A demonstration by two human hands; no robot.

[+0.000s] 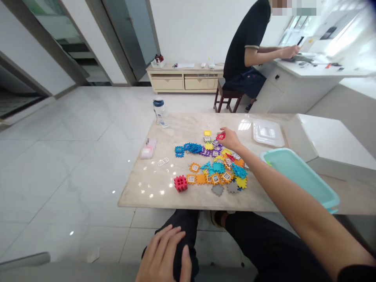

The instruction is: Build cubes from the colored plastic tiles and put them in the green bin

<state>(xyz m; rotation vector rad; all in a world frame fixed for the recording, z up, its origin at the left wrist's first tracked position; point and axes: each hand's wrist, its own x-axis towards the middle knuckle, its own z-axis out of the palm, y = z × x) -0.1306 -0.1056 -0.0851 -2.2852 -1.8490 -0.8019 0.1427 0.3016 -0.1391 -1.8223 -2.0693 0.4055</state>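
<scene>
Fingers [226,130] of the right hand [232,141] clamped on a red tile [221,136] — tile between their tips.

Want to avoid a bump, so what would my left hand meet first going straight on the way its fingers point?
Your left hand would probably meet the near edge of the table first. Depth is unclear: it may be low enough to pass beneath instead.
</scene>
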